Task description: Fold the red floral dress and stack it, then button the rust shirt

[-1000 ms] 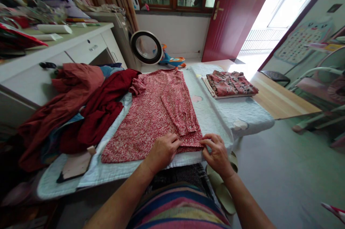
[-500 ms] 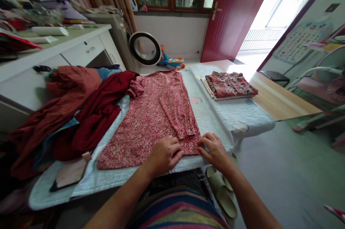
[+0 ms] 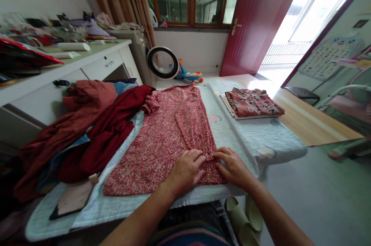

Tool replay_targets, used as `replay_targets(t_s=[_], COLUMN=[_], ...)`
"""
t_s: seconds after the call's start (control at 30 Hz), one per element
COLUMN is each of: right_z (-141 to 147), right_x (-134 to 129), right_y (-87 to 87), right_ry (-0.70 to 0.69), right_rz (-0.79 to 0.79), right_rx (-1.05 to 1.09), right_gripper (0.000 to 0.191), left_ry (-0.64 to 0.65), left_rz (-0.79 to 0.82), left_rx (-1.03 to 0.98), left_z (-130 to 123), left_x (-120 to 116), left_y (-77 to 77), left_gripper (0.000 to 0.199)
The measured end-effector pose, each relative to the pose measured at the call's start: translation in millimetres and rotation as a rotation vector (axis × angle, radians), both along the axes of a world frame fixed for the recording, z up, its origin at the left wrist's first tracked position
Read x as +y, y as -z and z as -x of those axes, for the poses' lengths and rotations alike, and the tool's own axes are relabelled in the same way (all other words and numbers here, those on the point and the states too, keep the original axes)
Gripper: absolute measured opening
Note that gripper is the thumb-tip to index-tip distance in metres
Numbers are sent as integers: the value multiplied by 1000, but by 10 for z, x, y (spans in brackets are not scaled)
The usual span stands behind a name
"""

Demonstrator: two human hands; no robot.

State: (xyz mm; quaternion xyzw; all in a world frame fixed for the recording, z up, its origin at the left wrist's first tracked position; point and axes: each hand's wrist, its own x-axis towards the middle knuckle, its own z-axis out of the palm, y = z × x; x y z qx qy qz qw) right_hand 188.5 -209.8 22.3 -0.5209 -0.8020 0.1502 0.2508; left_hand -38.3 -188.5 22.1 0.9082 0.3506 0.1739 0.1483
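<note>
Two hands, left hand (image 3: 187,170) and right hand (image 3: 235,167), bend narrowed fingers at the cuff, grip indeterminable, of a red patterned shirt (image 3: 162,138) spread on the quilt (image 3: 237,138), washer (image 3: 140,47) beyond, interior hidden.

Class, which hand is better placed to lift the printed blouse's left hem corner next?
Left, probably: the left hand lies on the printed blouse nearer that corner; the right hand would have to reach across.

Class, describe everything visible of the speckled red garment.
The garment is red with dense pale flecks, its cloth thin-looking. It lies spread on a pale blue cover, wrinkled, bunched at its far left corner. One long sleeve lies down its right side; the left hand and right hand touch it near the cuff.
</note>
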Motion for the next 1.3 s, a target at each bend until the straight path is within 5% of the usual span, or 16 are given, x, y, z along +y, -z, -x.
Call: replay_targets(t_s=[0.2, 0.33, 0.53, 0.8, 1.03, 1.3], right_z=[21, 156, 133, 27, 11, -91], right_x=[493, 1052, 1561, 2323, 2378, 2360], right_y=[-183, -68, 68, 192, 447, 452], right_ry=[-38, 19, 25, 267, 239, 189], right_rz=[-36, -150, -95, -125, -164, -207], right_rx=[13, 11, -89, -24, -61, 74], right_gripper=[19, 27, 24, 31, 30, 25], left_ry=[-34, -12, -6, -14, -11, -5], left_rz=[-22, -20, 28, 85, 116, 155], left_rx=[-40, -40, -75, -90, -83, -121], left_z=[-30, -60, -55, -40, -16, -3], left_x=[62, 126, 120, 107, 109, 118], left_y=[-64, -63, 66, 80, 103, 93], left_gripper=[40, 44, 48, 50, 49, 49])
